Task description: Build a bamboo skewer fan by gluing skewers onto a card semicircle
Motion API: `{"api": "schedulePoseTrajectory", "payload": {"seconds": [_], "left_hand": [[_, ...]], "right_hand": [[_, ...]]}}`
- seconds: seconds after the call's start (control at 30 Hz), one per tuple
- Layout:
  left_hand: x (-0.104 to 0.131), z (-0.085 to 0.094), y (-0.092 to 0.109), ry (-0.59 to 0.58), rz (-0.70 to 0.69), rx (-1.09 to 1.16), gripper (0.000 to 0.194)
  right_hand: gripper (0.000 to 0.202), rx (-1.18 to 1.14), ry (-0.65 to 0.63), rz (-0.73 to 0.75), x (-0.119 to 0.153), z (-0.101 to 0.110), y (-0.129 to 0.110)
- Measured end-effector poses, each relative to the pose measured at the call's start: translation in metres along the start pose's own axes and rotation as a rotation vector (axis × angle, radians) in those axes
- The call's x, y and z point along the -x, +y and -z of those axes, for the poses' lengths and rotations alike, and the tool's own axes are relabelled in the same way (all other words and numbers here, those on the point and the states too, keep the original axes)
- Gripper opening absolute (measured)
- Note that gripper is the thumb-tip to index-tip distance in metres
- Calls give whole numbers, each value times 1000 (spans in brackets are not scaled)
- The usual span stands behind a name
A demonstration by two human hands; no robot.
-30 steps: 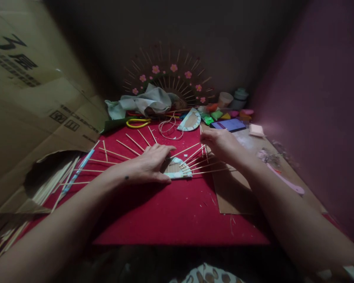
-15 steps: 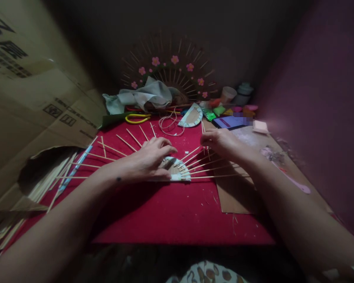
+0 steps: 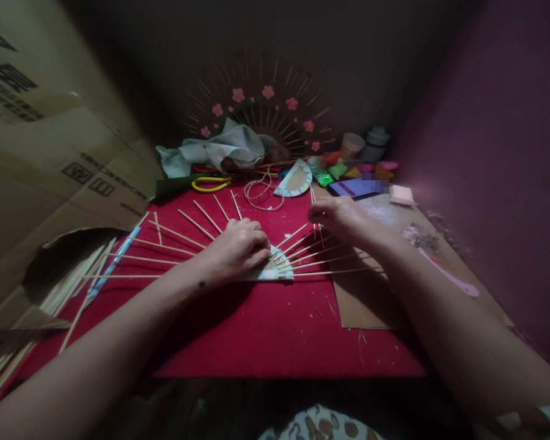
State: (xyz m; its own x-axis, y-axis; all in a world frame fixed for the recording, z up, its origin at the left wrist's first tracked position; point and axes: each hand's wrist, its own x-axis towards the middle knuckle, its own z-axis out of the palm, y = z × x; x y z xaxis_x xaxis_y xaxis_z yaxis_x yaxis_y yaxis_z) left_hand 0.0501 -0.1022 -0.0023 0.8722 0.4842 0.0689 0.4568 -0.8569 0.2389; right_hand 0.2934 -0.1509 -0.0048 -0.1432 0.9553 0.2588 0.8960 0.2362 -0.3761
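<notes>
A half-circle cardboard base with a pale patterned rim lies on the red table. Thin wooden sticks spread out from it like a fan's ribs, to the left and right. My left hand is over the base with its fingers curled together at the inner stick ends; what they pinch, if anything, is hidden. To the right, my right hand is closed in a pinch at the outer end of a wooden stick. Two more sticks pass close by its fingertips, partly covered by the hand.
Behind are yellow-handled scissors, a loop of string, another half-circle piece, a phone and a flower-decorated fan. A cardboard box stands left, a cardboard sheet and pink spoon-like tool right.
My left hand's fingers have drawn together over the base, from spread to curled. My right hand stays in nearly the same place. The view has shifted slightly.
</notes>
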Motion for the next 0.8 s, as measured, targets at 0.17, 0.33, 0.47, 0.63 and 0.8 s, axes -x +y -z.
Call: {"api": "schedulePoseTrajectory", "payload": {"seconds": [0.17, 0.33, 0.47, 0.63, 0.8], "left_hand": [[0, -5, 3, 0, 24, -45, 23], [-1, -6, 6, -10, 27, -45, 23], [-1, -6, 5, -13, 13, -63, 23], [0, -10, -1, 36, -23, -110, 21], [2, -7, -8, 69, -60, 8, 16]], "right_hand": [[17, 43, 24, 13, 1, -3, 1], [20, 28, -24, -10, 4, -2, -23], [22, 59, -68, -13, 6, -5, -38], [20, 61, -52, -28, 6, -12, -37], [20, 16, -113, -46, 5, -14, -33]]}}
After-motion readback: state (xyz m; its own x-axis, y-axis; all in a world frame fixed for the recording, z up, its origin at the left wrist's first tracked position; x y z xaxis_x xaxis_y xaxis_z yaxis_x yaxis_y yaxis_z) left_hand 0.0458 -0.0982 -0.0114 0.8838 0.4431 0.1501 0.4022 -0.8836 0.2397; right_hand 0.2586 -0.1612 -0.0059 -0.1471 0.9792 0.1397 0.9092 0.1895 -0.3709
